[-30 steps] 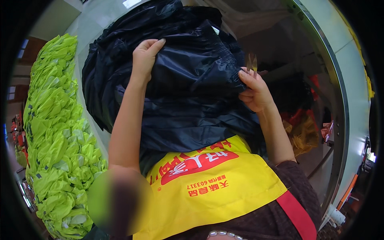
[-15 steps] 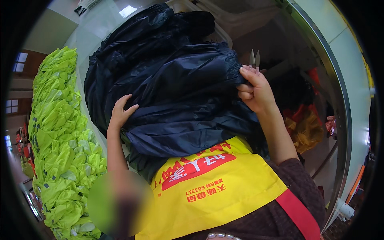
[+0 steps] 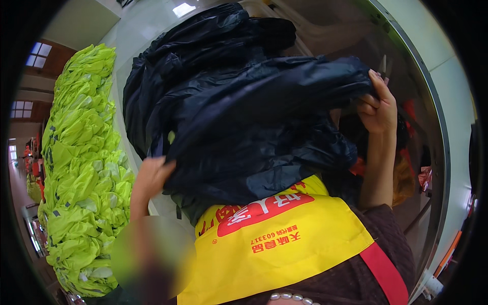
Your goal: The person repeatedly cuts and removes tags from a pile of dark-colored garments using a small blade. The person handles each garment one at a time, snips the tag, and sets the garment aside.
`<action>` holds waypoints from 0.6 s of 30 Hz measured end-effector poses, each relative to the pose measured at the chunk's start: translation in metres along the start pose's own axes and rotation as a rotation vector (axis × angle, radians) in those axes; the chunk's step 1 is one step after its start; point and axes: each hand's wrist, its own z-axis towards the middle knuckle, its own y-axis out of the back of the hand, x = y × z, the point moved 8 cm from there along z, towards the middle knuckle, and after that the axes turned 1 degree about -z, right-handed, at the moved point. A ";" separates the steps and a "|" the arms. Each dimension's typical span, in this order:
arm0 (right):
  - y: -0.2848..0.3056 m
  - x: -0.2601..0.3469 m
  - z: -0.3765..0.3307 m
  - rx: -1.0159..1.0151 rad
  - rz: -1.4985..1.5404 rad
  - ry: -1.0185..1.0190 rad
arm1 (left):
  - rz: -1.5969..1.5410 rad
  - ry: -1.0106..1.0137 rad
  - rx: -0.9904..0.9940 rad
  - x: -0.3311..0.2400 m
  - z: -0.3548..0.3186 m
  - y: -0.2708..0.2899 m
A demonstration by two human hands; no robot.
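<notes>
A dark navy garment point(image 3: 264, 107) of thin, slightly shiny cloth is stretched between my two hands above a heap of similar dark cloth point(image 3: 203, 38). My right hand point(image 3: 380, 104) grips its gathered end at the right, fingers curled. The blades of small scissors point(image 3: 383, 65) stick up beside that hand's thumb, with their handles mostly hidden in the grip. At the lower left, my left hand point(image 3: 151, 178) is closed on the garment's edge, slightly blurred. A small lime-green spot point(image 3: 171, 136) shows near that edge.
A long heap of lime-green garments point(image 3: 84, 168) runs along the left. The pale tabletop point(image 3: 157, 43) shows between the piles. A metal edge point(image 3: 432, 96) curves along the right, with orange bags point(image 3: 404, 175) below it. A yellow apron point(image 3: 279, 244) covers my front.
My right hand has moved right and slightly up, pulling the garment's gathered end with it. My left hand has gone from spread fingers on the cloth to gripping its edge, lower down.
</notes>
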 end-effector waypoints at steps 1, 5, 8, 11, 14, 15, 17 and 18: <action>0.014 0.004 -0.001 -0.036 -0.030 0.012 | 0.010 -0.151 0.039 -0.038 -0.026 0.009; 0.042 -0.026 -0.010 -0.196 -0.508 -0.038 | -0.683 0.014 0.059 -0.031 -0.061 -0.034; 0.087 -0.070 -0.004 -0.308 -0.632 -0.147 | -0.582 0.392 0.208 0.022 -0.048 -0.086; 0.107 -0.080 -0.008 -0.366 -0.561 -0.195 | -0.341 0.395 0.272 0.015 -0.029 -0.062; 0.102 -0.070 -0.010 -0.347 -0.548 -0.174 | -0.178 0.258 -0.021 -0.028 0.009 -0.003; 0.097 -0.064 -0.012 -0.385 -0.589 -0.153 | -0.227 0.143 -0.109 -0.057 0.026 0.011; 0.103 -0.060 -0.011 -0.366 -0.572 -0.135 | -0.442 -0.002 0.048 -0.092 0.061 -0.002; 0.103 -0.063 -0.007 -0.344 -0.564 -0.138 | -0.309 -0.009 -0.028 -0.102 0.074 -0.004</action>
